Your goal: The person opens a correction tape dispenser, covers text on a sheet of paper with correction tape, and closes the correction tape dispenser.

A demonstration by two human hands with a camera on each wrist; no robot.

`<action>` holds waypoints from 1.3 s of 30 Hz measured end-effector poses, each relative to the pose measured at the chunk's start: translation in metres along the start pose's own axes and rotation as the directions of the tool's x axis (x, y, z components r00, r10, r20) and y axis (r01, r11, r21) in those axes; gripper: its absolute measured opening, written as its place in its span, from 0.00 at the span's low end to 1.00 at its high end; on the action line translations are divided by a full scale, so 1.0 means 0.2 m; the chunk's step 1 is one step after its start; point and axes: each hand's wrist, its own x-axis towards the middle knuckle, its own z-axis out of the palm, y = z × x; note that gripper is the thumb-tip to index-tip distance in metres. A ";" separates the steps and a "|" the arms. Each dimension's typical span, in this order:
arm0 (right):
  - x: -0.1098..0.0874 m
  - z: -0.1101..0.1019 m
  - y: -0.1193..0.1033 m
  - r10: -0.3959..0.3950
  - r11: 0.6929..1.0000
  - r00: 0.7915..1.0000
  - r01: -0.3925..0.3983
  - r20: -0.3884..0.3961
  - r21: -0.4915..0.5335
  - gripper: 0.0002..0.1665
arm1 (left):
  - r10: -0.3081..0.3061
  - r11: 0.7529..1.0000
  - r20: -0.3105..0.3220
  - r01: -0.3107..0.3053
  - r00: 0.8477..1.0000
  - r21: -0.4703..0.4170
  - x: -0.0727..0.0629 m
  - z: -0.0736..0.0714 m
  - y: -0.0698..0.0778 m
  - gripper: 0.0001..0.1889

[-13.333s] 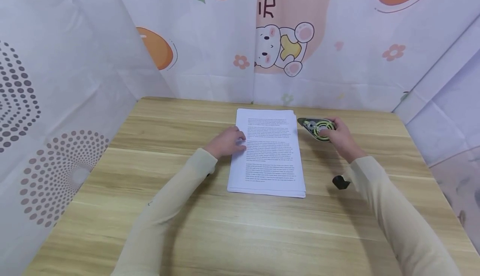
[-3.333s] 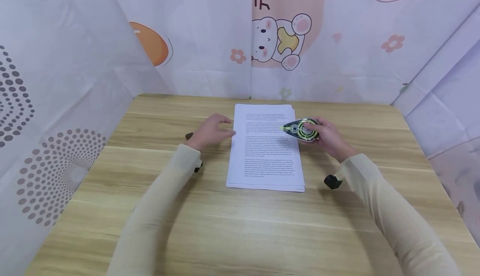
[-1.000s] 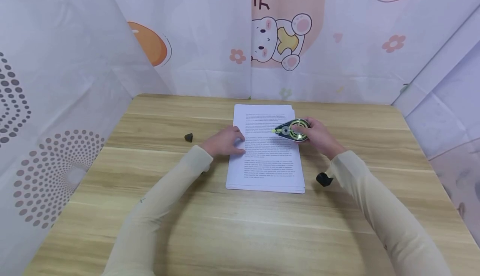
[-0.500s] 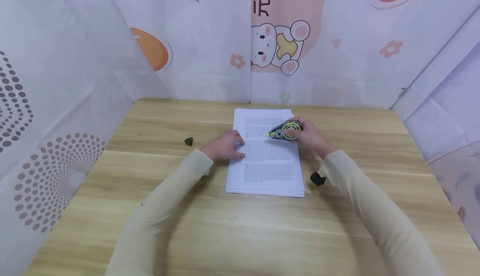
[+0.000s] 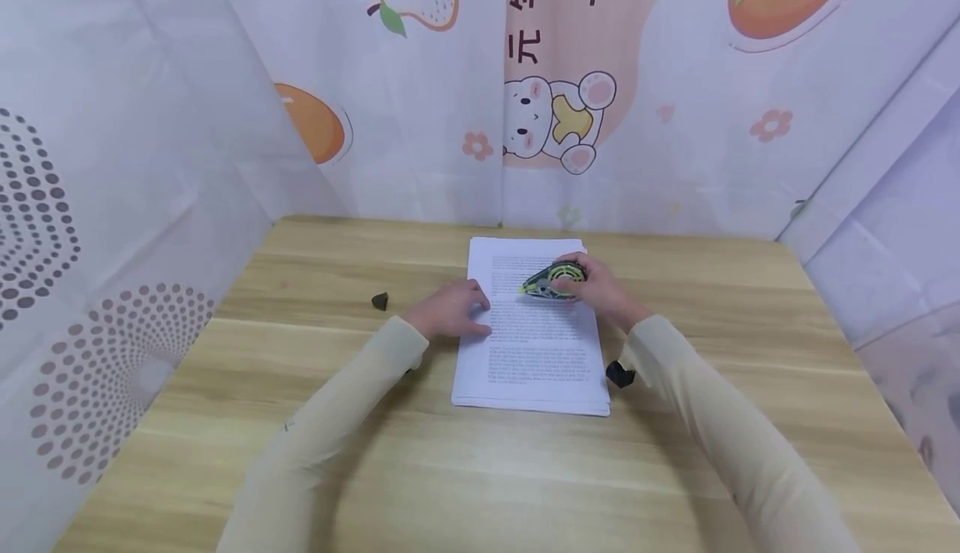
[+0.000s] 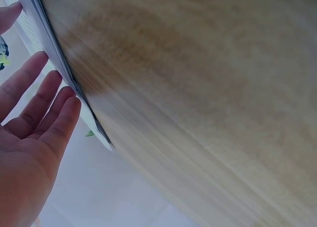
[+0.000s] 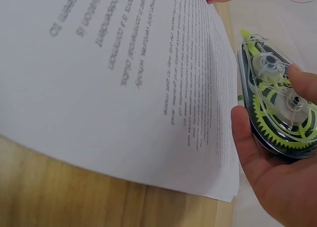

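A stack of printed paper sheets (image 5: 532,378) lies on the wooden table. My right hand (image 5: 606,293) holds a black and lime-green correction tape dispenser (image 5: 542,284) over the upper part of the top page, its lime tip pointing left, close over the printed lines. In the right wrist view, thumb and fingers grip the clear-sided dispenser (image 7: 275,88), gears showing inside. My left hand (image 5: 448,311) rests at the left edge of the stack, fingers spread and loosely bent. The left wrist view shows those fingertips (image 6: 67,105) right along the edge of the sheets.
A small black cap (image 5: 380,301) lies on the table left of the left hand. The wooden table (image 5: 480,486) runs back to a printed white curtain (image 5: 420,161). A black wrist camera (image 5: 619,374) hangs under the right sleeve, beside the stack.
The dispenser's dark cap has come off its tip and lies on the left. My right hand has carried the dispenser leftward over the page. My left hand has returned to the paper's edge.
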 end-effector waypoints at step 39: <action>0.03 0.07 0.02 -0.013 0.985 1.000 0.014 0.006 -0.171 0.23 | -0.026 0.999 -0.003 0.026 1.000 -0.020 -0.01 0.01 0.02 0.22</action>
